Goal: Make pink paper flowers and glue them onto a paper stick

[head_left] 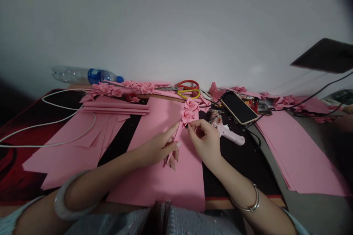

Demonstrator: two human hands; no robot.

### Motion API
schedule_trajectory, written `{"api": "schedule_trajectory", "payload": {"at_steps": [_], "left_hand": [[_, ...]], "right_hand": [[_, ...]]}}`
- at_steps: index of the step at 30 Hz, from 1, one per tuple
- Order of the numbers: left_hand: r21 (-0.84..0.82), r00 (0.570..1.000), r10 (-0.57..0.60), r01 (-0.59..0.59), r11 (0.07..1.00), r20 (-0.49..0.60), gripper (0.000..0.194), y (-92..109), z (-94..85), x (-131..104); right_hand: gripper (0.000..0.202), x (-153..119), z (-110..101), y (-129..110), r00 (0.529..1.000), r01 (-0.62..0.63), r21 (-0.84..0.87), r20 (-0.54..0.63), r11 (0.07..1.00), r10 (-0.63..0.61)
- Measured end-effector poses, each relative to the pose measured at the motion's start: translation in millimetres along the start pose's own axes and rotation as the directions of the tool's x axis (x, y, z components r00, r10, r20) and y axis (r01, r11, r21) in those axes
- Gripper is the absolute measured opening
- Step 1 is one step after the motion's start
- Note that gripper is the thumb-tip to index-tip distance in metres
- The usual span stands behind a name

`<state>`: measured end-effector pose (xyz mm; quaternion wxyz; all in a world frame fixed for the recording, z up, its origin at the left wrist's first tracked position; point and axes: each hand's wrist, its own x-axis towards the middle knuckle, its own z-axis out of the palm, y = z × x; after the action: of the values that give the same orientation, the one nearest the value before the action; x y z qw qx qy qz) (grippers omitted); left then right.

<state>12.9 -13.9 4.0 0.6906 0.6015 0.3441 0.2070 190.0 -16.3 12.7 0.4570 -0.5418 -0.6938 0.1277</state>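
My left hand (162,147) is closed round the lower part of a narrow pink paper stem, which leans up and to the right. Several folded pink paper flowers (188,116) cluster at the stem's upper end. Just below these blooms, the thumb and forefinger of my right hand (205,141) pinch together at the stem's right side; whatever lies between the fingertips is too small to make out. Beneath both hands lies a large pink paper sheet (190,187). To the right of it rests a glue gun (231,134) with a pale handle.
Behind my hands are scissors (188,90) with red and yellow handles and rolled pink paper (116,108). A phone (239,107) and black cables lie at right. Paper stacks (298,154) flank both sides. A plastic bottle (82,76) lies at the wall; a white cable (55,145) loops left.
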Motion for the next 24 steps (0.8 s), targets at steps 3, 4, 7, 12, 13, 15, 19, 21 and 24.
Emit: {"api": "schedule_trajectory", "payload": {"at_steps": [3,4,7,12,13,15,19,21,24], "left_hand": [[-0.062,1.000,-0.010,0.010,0.998,0.001,0.072,-1.5,-0.1,0.7],[-0.088,1.000,-0.008,0.009,0.996,0.001,0.073,-1.8,-0.4,1.1],[-0.157,1.000,0.008,-0.008,0.988,0.001,0.073,-0.7,-2.4,2.6],[-0.247,0.998,0.013,-0.029,0.969,-0.066,0.057,2.8,-8.1,4.5],[-0.261,0.997,0.015,-0.034,0.965,-0.077,0.053,3.0,-9.1,4.7],[-0.284,0.995,0.013,-0.041,0.958,-0.098,0.046,3.0,-10.7,5.3],[-0.307,0.988,0.011,-0.058,0.950,-0.151,0.035,2.6,-12.0,6.7],[-0.313,0.985,0.018,-0.073,0.947,-0.173,0.029,2.2,-12.1,7.3],[-0.329,0.981,0.035,-0.097,0.939,-0.189,0.024,1.1,-12.6,7.9]], "right_hand": [[0.007,0.3,-0.1,0.4,1.000,-0.007,0.008,0.012,1.000,0.007],[0.007,0.4,-0.2,0.2,1.000,-0.008,0.015,0.019,1.000,0.007],[0.010,1.0,-1.3,-1.2,1.000,-0.005,0.045,0.028,0.999,0.003],[0.005,4.4,-12.7,0.7,0.999,-0.012,0.033,-0.051,0.999,0.014],[0.007,5.7,-17.2,3.1,0.998,-0.019,0.012,-0.064,1.000,0.020],[0.009,8.5,-27.7,9.9,0.996,-0.038,-0.033,-0.082,0.999,0.035],[0.010,13.9,-48.4,25.6,0.986,-0.116,-0.076,-0.130,0.990,0.105],[0.008,16.8,-56.0,30.7,0.976,-0.139,-0.072,-0.178,0.988,0.124],[0.007,22.1,-65.0,35.5,0.968,-0.165,-0.093,-0.206,0.982,0.143]]}}
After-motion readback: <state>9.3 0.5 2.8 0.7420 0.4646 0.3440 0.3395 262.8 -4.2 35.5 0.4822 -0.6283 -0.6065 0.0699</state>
